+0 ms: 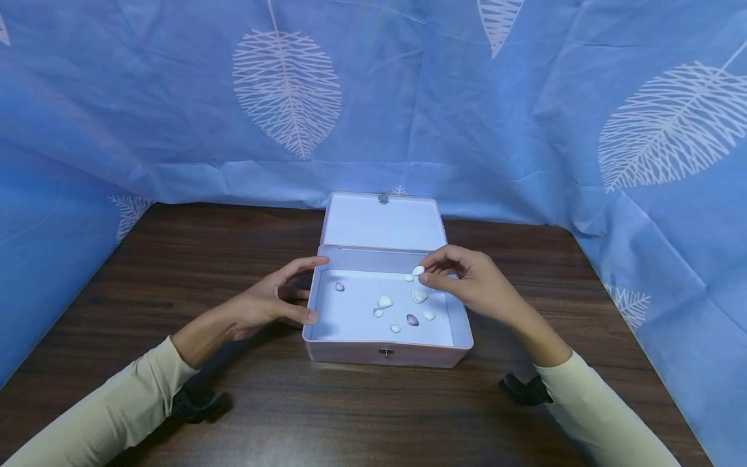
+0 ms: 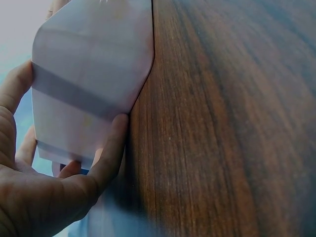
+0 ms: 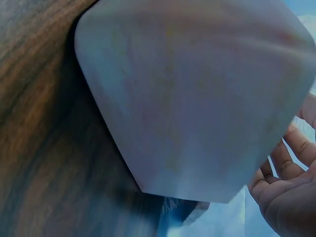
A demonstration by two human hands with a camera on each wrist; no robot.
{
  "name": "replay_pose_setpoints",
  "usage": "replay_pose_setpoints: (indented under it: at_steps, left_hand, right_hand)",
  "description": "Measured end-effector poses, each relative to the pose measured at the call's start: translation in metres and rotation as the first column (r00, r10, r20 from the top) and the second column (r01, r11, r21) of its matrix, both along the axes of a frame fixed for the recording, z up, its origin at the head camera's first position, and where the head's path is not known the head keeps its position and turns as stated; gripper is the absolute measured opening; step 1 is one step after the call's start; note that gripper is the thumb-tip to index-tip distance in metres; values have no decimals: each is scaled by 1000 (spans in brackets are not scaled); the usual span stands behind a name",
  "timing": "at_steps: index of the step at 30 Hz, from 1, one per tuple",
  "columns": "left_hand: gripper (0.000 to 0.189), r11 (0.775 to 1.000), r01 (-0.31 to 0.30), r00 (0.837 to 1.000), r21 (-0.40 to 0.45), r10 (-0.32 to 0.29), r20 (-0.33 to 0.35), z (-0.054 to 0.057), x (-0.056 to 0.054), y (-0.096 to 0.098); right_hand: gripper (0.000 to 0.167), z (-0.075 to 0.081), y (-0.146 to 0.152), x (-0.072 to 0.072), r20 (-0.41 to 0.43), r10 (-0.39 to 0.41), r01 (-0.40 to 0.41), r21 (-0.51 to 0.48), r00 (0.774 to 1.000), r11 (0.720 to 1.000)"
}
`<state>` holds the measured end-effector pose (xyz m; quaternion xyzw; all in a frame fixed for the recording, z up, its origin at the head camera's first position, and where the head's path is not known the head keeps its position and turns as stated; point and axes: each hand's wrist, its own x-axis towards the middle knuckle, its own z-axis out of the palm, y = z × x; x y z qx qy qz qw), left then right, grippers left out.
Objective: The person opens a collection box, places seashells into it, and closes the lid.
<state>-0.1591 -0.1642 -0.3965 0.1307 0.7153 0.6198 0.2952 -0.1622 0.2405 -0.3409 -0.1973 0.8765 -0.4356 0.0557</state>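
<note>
A pale box (image 1: 385,353), apparently metal, stands on the table with its lid (image 1: 382,220) open. Inside lie several small seashells, mostly white, such as this white shell (image 1: 384,301); a purplish shell (image 1: 412,320) sits near the front. My left hand (image 1: 265,301) holds the box's left side, thumb and a finger on the rim. In the left wrist view, fingers (image 2: 116,133) of that hand lie against the outer wall. Over the box's right rear part, my right hand (image 1: 473,282) pinches a white shell (image 1: 418,270) between thumb and fingers. The right wrist view hides that shell.
A dark wooden table (image 1: 268,402) lies under the box. Blue cloth (image 1: 408,117) with white leaf prints hangs behind and along both sides. A latch (image 1: 386,352) sits on the box's front and a round catch (image 1: 383,199) on the lid. Black bands circle both wrists.
</note>
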Motion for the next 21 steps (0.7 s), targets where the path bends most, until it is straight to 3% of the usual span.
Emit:
replay_pose_setpoints:
  at_steps: [11,17,21]
  left_hand:
    - [104,1000,20,1000,-13,-21,-14,0,-1,-2]
    - [102,998,42,997,-51,-45,-57,1,-3,-3]
    - [93,996,15,997,-83,-22,-74,6,-6,-3]
  right_hand:
    - [27,-5,-6,-3,20,6,-6,7,1000,1000]
    - [25,-2,1,-2,27,-28,29,-13,999,1000]
    - [26,0,7,-5,9,-66,66,-28,998,997]
